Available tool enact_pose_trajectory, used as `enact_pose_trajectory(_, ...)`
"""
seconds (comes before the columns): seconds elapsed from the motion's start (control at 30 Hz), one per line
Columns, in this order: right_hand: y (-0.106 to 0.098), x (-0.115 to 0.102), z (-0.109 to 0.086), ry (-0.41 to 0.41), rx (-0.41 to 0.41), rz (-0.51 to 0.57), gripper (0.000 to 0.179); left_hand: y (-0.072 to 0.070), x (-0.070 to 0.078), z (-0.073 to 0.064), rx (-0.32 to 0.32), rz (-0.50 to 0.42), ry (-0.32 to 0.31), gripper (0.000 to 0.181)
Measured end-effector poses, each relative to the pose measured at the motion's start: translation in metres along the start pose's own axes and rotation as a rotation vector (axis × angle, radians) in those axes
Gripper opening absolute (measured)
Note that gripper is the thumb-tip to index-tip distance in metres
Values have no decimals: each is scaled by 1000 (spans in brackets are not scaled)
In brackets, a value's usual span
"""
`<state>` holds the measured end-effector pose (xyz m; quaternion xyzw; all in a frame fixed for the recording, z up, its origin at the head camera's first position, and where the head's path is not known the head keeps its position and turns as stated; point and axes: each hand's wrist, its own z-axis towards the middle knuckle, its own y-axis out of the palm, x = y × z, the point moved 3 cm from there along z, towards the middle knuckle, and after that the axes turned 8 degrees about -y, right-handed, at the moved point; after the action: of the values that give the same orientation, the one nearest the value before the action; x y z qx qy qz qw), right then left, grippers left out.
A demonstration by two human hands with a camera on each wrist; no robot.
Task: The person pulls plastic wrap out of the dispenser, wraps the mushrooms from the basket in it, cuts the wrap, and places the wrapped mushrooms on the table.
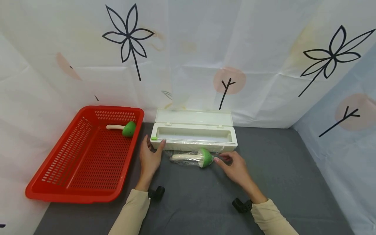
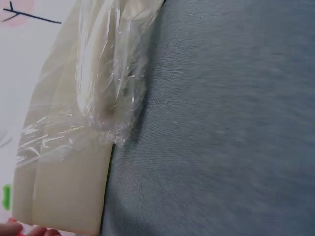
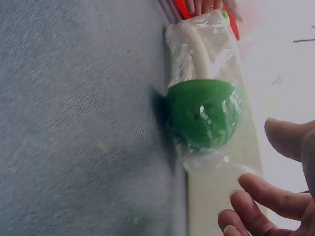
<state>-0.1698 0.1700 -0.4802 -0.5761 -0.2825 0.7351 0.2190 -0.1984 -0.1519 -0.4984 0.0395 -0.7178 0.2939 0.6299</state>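
Note:
A long white cling film dispenser (image 1: 194, 146) stands on the grey table with its lid (image 1: 194, 117) raised. In front of it lies a mushroom with a green cap (image 3: 204, 115) and a pale stem (image 1: 185, 157), wrapped in clear film (image 2: 130, 73). Film also stretches onto the dispenser's front in the left wrist view. My left hand (image 1: 150, 160) touches the dispenser's left end, its thumb near the green slider (image 1: 154, 138). Beside the cap and the dispenser's right end, my right hand (image 1: 236, 168) is spread with bent, loose fingers; nothing is gripped in it.
A red plastic basket (image 1: 117, 192) sits at the left, holding another green-capped mushroom (image 1: 128, 129) without visible film. Behind the dispenser hangs a white patterned cloth (image 1: 191, 88), with more cloth at both sides. Grey table surface (image 1: 199, 202) extends in front.

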Motion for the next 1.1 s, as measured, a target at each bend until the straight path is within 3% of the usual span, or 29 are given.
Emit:
enact_pose_trajectory(0.23,-3,-27,5,-150,104,-18,28,5,-4,11,54,-181,57,79)
enact_pose_trajectory(0.47,10,-62,31,-277,54,135,27,3,-10,15,50,-244,135,74)
enact_pose_trajectory(0.6,24,-73,51,-326,21,125,28,2,-13,16,43,-240,150,73)
enact_pose_trajectory(0.77,37,-74,72,-312,-33,26,33,2,-14,15,76,-250,210,64)
enact_pose_trajectory(0.9,41,-69,80,-254,-121,35,37,4,-15,15,100,-229,240,52)
enact_pose_trajectory(1.1,45,-60,83,-189,-252,122,33,6,-14,14,22,-187,252,40)
